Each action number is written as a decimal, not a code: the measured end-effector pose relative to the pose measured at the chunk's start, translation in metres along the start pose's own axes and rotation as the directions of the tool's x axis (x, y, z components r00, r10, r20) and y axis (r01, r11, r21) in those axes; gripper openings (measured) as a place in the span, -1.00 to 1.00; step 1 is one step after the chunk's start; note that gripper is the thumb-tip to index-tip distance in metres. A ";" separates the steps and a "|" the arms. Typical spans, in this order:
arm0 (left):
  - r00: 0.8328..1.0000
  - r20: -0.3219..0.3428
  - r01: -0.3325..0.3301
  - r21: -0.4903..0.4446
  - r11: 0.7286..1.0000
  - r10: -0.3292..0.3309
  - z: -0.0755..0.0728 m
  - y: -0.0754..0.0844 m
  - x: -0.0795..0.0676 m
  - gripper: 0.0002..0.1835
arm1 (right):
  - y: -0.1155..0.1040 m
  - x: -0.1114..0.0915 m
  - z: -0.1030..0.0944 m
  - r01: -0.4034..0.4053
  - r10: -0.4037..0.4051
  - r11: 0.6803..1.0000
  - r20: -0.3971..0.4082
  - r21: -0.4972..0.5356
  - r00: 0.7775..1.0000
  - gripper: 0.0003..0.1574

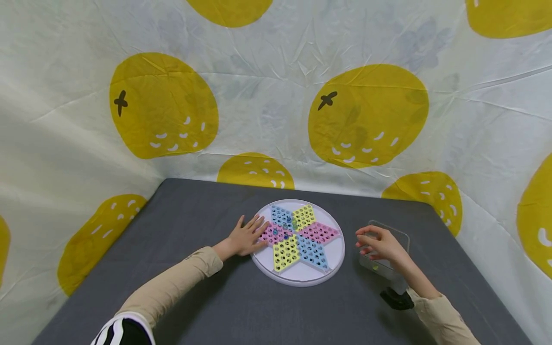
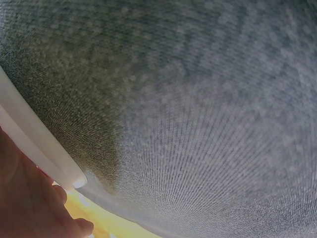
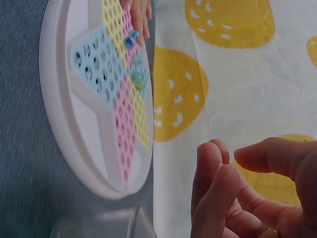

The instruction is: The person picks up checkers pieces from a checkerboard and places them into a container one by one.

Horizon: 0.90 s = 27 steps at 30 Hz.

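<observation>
A round white Chinese checkers board [image 1: 302, 278] carries a star of pink, yellow and blue holed sections. Several glass marbles [image 1: 286, 236] lie around the star's middle and its left pink and blue points; a greenish marble [image 3: 137, 79] shows in the right wrist view. With fingers spread, my left hand [image 1: 246, 238] rests on the board's left edge, fingertips over the pink point. My right hand [image 1: 381, 247] hangs above a clear plastic box [image 1: 407, 239], fingers loosely bent. In the right wrist view a gap shows between thumb [image 3: 267, 154] and fingertips, with nothing in it.
A small yellow-green piece [image 1: 375, 268] shows through the box's near side. Dark grey cloth [image 1: 276, 311] covers the table. A white curtain [image 1: 267, 110] with yellow fruit prints stands behind and on both sides. A black device [image 1: 396, 298] sits at my right wrist.
</observation>
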<state>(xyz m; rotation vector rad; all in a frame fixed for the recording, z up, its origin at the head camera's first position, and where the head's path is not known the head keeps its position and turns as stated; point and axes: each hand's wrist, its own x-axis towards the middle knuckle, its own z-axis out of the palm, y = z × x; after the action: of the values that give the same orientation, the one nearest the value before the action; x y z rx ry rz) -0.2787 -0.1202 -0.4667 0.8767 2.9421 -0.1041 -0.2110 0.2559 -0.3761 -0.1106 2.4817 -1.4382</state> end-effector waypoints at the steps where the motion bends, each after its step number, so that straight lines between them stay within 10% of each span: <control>1: 1.000 0.000 0.002 0.000 1.000 -0.002 0.000 0.000 0.000 -0.29 | -0.001 0.002 0.003 -0.001 0.001 1.000 0.002 -0.001 1.000 -0.46; 27: 1.000 -0.005 0.006 0.004 1.000 -0.006 0.001 -0.001 0.000 -0.29 | -0.026 0.055 0.064 0.006 -0.007 0.999 0.037 0.032 0.999 -0.55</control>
<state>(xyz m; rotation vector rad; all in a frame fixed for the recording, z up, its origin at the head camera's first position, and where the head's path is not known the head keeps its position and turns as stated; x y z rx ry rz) -0.2789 -0.1209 -0.4679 0.8701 2.9498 -0.1078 -0.2478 0.1776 -0.3943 -0.1385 2.4299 -1.4645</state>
